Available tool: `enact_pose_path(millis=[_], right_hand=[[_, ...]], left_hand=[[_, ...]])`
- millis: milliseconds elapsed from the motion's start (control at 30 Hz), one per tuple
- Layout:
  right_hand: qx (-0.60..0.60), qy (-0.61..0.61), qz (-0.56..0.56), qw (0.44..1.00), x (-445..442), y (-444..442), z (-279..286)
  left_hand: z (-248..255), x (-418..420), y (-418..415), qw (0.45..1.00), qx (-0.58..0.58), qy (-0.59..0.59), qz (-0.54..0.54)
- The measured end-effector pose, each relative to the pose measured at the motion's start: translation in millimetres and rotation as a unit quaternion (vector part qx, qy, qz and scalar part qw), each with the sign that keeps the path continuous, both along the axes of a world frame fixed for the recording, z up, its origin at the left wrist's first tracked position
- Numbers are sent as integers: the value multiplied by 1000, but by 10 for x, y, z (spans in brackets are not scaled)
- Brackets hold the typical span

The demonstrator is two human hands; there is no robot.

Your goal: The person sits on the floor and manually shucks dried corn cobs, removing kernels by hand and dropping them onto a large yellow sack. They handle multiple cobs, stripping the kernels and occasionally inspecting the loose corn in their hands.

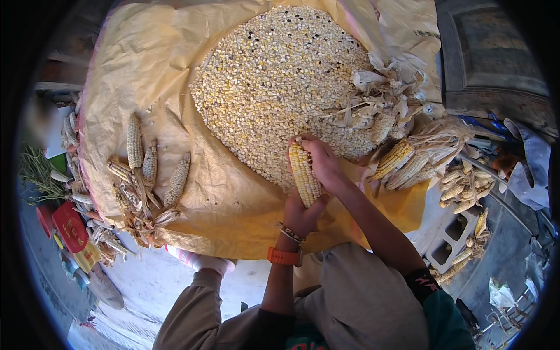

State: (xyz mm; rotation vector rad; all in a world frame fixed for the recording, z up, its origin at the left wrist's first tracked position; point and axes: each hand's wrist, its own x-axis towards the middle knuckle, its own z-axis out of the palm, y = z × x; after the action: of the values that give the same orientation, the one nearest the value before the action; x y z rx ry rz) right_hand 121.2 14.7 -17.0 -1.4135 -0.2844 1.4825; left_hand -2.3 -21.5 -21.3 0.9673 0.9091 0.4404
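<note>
A yellow-and-white ear of corn (303, 173) is held between both hands, slanting slightly, above the near edge of a heap of loose corn kernels (271, 78). My left hand (302, 214), with an orange-strapped watch on the wrist, grips its lower end. Around the upper end and far side curls my right hand (323, 164). Most of the ear's kernels are in place; its underside is hidden. The heap, mostly pale with yellow and dark kernels mixed in, lies on a yellow woven plastic sheet (135, 65).
Several husk-tied ears (151, 170) lie at the sheet's left. Dry husks with more ears (396, 159) rest against the heap's right side. On the floor at right are a concrete block (453, 238) and piled corn ears (466, 186). A red box (70, 226) stands at left.
</note>
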Motion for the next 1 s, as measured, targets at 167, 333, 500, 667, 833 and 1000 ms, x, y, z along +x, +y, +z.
enact_pose_path(millis=[167,333,500,667,833,1000], right_hand=[[-62,-142,66,986,-25,34,2],[-52,-192,130,971,67,20,-100],[-10,-62,75,995,128,-31,-91],[-53,13,17,998,176,-51,-128],[-115,-268,117,950,96,97,-151],[-94,-283,70,952,136,82,-379]], left_hand=[[-21,-6,29,994,65,79,-46],[-19,-15,32,993,46,91,-58],[174,11,136,995,-18,77,-59],[54,-17,91,994,-80,41,-59],[-15,70,-7,990,78,112,-32],[-40,75,-14,984,108,127,-65]])
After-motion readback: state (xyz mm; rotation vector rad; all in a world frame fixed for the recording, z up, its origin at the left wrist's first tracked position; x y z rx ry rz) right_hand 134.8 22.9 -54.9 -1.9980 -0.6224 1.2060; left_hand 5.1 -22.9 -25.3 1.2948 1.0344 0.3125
